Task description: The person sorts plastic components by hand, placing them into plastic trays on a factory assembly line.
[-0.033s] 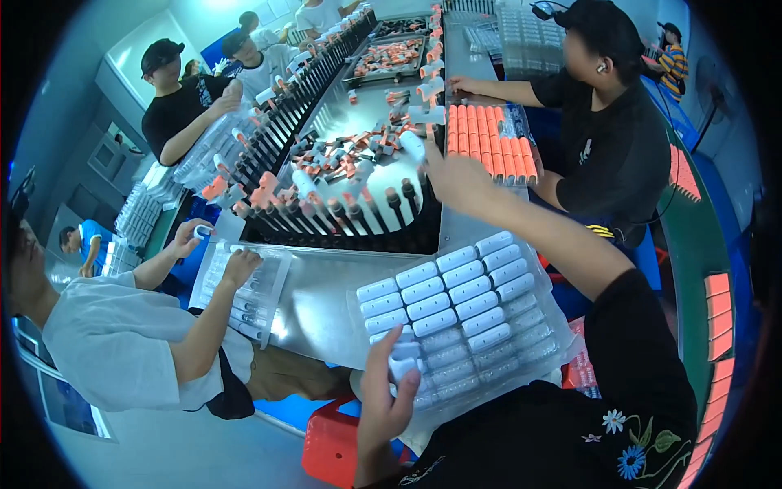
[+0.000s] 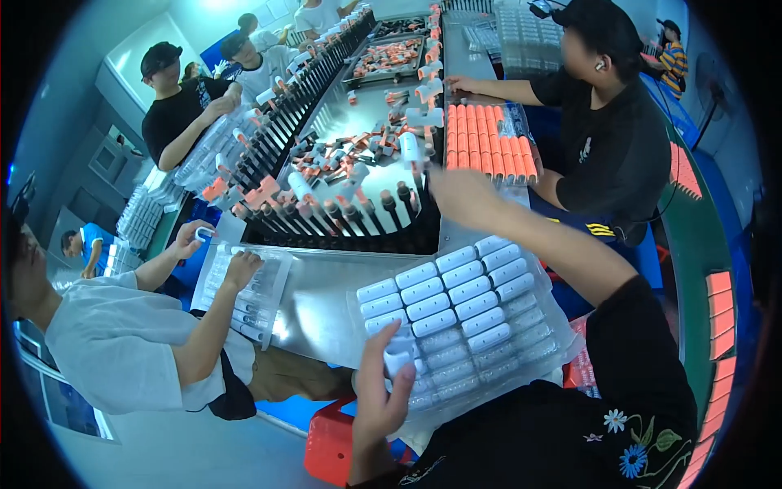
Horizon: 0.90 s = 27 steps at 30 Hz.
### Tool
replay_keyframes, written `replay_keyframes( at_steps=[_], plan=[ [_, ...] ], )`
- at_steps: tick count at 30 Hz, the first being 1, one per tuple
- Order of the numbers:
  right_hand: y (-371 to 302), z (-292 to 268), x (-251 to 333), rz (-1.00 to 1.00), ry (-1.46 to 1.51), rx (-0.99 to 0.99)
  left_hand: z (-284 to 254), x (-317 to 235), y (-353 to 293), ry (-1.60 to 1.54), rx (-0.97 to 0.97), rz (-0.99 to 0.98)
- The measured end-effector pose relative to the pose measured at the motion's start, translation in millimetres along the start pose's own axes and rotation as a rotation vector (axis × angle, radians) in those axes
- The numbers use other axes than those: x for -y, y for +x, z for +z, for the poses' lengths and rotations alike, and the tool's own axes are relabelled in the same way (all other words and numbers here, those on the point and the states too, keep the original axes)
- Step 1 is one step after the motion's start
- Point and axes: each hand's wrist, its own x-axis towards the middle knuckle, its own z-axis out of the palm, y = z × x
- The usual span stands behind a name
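My left hand (image 2: 383,391) is closed on a small white plastic shell (image 2: 398,356), pinched between thumb and fingers over the near left corner of a clear blister tray (image 2: 521,346). White oval caps (image 2: 432,306) fill the far rows of this tray, while its nearer pockets show bare clear plastic. My right hand (image 2: 468,200) reaches out to the pegged conveyor (image 2: 350,216), close beside a white cap (image 2: 410,148) standing on a peg. Its fingertips are smeared by motion, so whether they grip anything is unclear.
Loose orange and black parts (image 2: 346,155) lie inside the conveyor loop. A tray of orange caps (image 2: 489,143) stands beyond my right forearm, before a co-worker in black. At left, another co-worker handles a clear tray (image 2: 236,293). A red stool (image 2: 328,448) stands below the table edge.
My right hand has drawn back slightly towards me. The pegs and the parts on them have shifted a little along the conveyor. My left hand, still holding the shell, has moved slightly left.
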Motion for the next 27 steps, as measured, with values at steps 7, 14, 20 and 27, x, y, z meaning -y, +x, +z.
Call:
replay_keyframes(
  at_steps=[7, 14, 20, 27],
  plan=[
    [-141.5, -23.6, 8.9, -0.104, 0.409, -0.114, 32.8, -18.7, 151.1, -0.324, 0.159, -0.095],
    [-193.9, -47.4, 22.9, -0.293, 0.412, 0.192, 66.0, 4.4, 287.7, 0.565, -0.211, 0.025],
    [-214.6, -18.5, 34.3, -0.265, 0.366, 0.241, 23.9, 8.0, 325.4, 0.907, -0.149, -0.226],
    [-201.2, -12.2, 42.5, -0.321, 0.125, 0.235, 11.0, 7.5, 307.8, 1.217, -0.234, -0.246]
  ],
)
